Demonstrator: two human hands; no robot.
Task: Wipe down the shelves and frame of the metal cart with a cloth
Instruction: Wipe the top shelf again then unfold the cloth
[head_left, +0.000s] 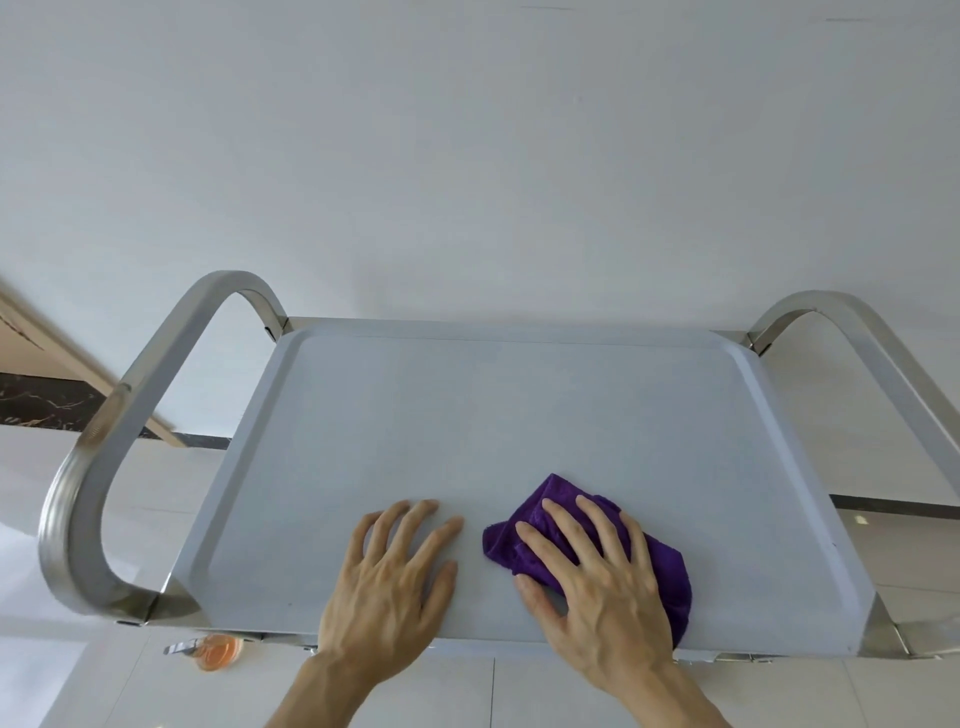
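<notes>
Your right hand (597, 582) is pressing the purple cloth (660, 566) flat-fingered onto the near right of the cart's top shelf (467, 415); your left hand (389, 582) is resting released, fingers spread, just beside it.

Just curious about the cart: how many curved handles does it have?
2: the left handle and the right handle, one at each end of the top shelf.

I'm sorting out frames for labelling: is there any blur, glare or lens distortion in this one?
Head view: the left handle is smeared by motion blur; wide-angle bending curves both handles; lighting is soft and even, with no harsh glare on the top shelf; hands and purple cloth are sharp.
</notes>
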